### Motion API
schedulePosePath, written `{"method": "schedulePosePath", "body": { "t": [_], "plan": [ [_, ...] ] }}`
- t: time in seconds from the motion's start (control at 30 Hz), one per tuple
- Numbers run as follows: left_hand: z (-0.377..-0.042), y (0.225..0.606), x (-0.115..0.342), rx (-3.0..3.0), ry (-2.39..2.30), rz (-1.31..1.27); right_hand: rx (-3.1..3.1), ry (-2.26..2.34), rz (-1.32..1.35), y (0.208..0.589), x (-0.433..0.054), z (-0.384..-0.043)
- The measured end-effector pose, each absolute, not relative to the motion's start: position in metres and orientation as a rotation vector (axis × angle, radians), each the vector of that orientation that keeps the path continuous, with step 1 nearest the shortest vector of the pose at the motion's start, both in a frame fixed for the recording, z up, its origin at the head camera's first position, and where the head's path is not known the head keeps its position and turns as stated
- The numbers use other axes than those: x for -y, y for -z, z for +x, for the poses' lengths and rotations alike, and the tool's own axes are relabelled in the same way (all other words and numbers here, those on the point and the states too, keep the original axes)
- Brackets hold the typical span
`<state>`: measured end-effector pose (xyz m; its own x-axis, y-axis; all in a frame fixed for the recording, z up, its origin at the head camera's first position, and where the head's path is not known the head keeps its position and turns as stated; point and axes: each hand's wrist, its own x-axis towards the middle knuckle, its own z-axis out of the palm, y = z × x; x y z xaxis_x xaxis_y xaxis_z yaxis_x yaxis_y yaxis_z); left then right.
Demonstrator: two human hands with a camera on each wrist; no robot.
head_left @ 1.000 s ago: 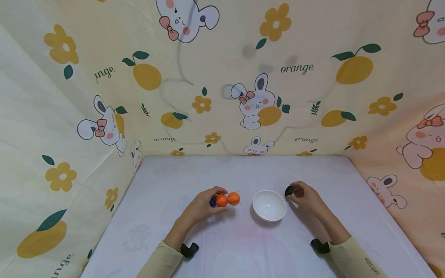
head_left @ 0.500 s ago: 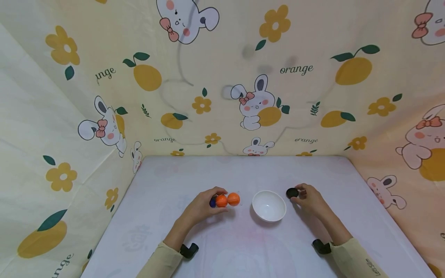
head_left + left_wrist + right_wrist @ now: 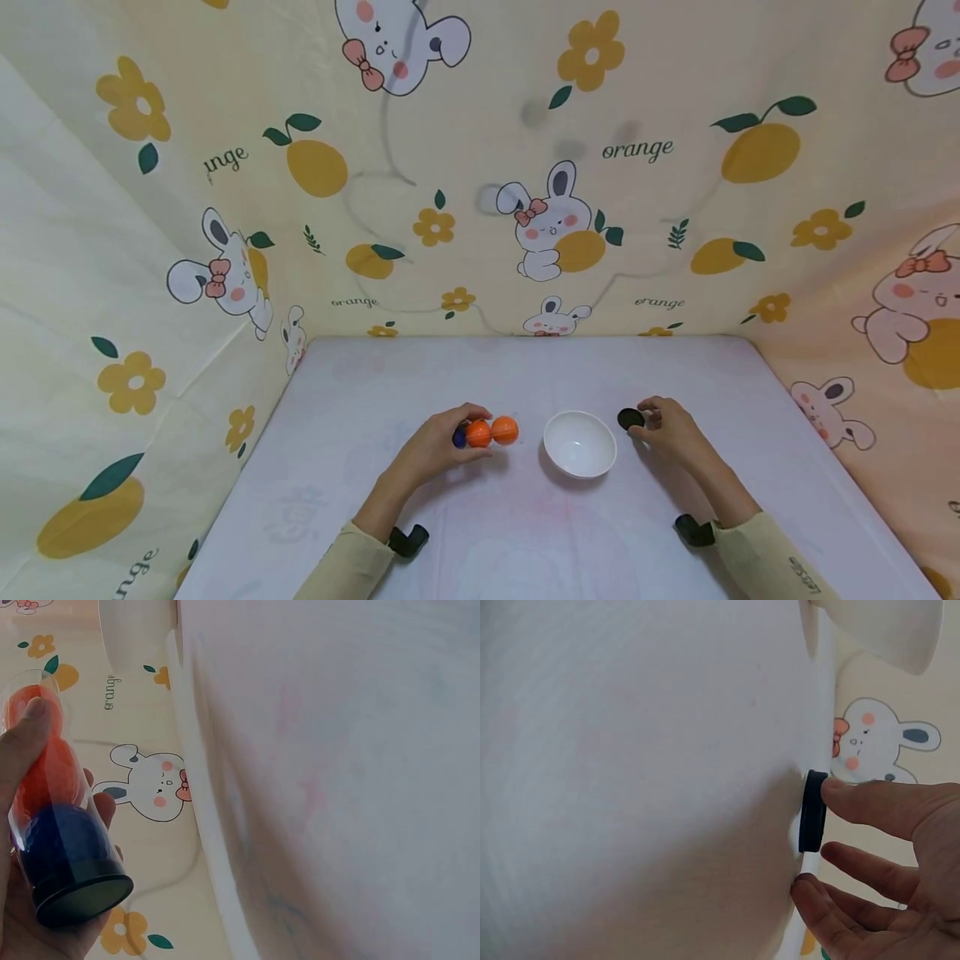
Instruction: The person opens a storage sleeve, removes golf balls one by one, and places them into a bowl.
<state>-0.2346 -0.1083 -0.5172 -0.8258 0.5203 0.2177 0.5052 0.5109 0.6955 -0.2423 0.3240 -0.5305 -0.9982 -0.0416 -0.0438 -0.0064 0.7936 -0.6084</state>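
Observation:
My left hand (image 3: pixel 442 439) grips a clear tube (image 3: pixel 491 431) holding orange balls and a dark blue one. Up close in the left wrist view, the tube (image 3: pixel 56 795) has a black cap (image 3: pixel 82 892) on its near end, and the thumb lies along its side. On the table, right of the white bowl, a round black lid (image 3: pixel 630 419) lies flat. Beside it is my right hand (image 3: pixel 670 429), its thumb tip right at the lid (image 3: pixel 812 811) in the right wrist view and the other fingers loosely spread below.
Between the two hands stands a white bowl (image 3: pixel 580 454) with nothing showing inside. The table (image 3: pixel 517 533) has a pale cloth cover. Behind and at both sides rises a curtain (image 3: pixel 465 150) printed with rabbits and oranges.
The black lid has gone from tilted in my right hand's fingers to flat on the table, and those fingers have loosened. My left hand and the tube have hardly moved.

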Motion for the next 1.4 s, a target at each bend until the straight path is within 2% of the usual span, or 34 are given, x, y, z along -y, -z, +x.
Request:
{"method": "schedulePosePath", "body": {
  "t": [0.5, 0.87, 1.4],
  "plan": [
    [-0.232, 0.518, 0.107, -2.703, -1.225, 0.917, -3.067, 1.187, -0.108, 0.516, -0.301, -0.239],
    [-0.233, 0.52, 0.105, -2.736, -1.167, 0.924, -3.099, 1.306, -0.255, 0.507, -0.274, -0.232],
    [-0.231, 0.515, 0.102, -2.777, -1.11, 0.998, -2.861, 1.557, -0.66, 0.515, -0.236, -0.223]
  ]
}}
